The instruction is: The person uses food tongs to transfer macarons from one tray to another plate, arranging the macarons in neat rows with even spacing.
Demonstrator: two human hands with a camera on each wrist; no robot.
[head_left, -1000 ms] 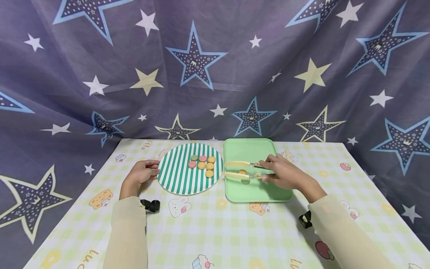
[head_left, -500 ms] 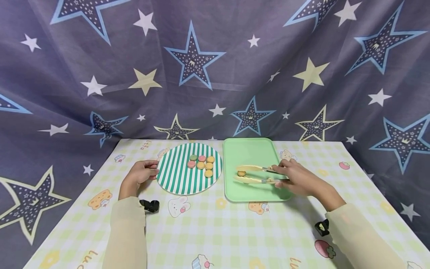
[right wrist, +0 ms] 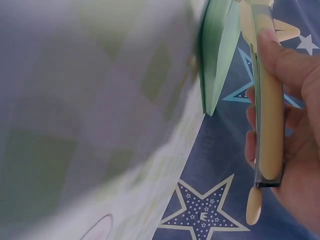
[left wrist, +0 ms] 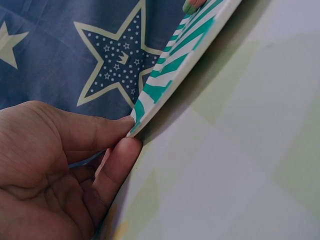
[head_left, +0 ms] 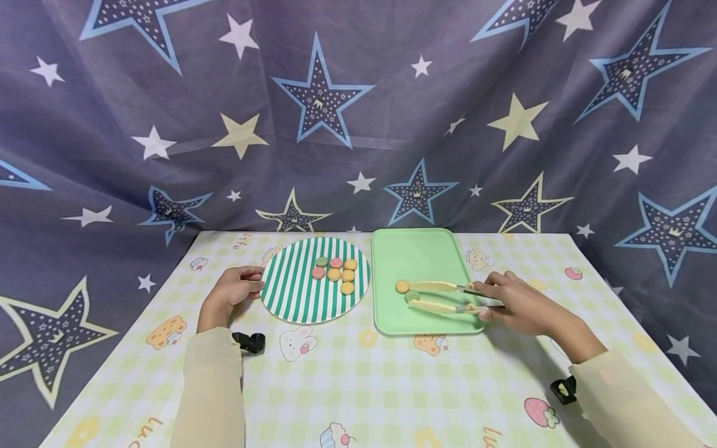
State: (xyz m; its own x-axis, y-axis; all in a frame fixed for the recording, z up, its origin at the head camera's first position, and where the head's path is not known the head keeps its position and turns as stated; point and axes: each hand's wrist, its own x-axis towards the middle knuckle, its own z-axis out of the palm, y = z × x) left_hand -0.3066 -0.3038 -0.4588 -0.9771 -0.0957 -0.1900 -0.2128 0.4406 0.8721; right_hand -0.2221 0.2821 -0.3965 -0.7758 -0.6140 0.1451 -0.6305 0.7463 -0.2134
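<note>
My left hand (head_left: 232,294) pinches the rim of a round green-and-white striped plate (head_left: 291,283) between thumb and fingers; the left wrist view shows this edge close up. Small yellow, pink and green macarons (head_left: 334,274) sit on the plate's right half. In my right hand (head_left: 518,303) I grip cream-tipped tongs (head_left: 434,287), whose arms are spread over a light green tray (head_left: 417,249). A yellow macaron (head_left: 402,287) lies just beyond the upper tip. Between the tips is a green macaron (head_left: 411,296), close to the lower one. The right wrist view shows the tongs' handle (right wrist: 271,120) against my palm.
The tray stands right beside the plate at the back of a table with a checked, cartoon-printed tablecloth (head_left: 313,392). Behind the table's far edge hangs a dark curtain (head_left: 358,93) with stars.
My right hand has drawn the tongs rightward across the tray, from its left edge back to the macarons, uncovering the yellow one. My left hand and the plate stay in place.
</note>
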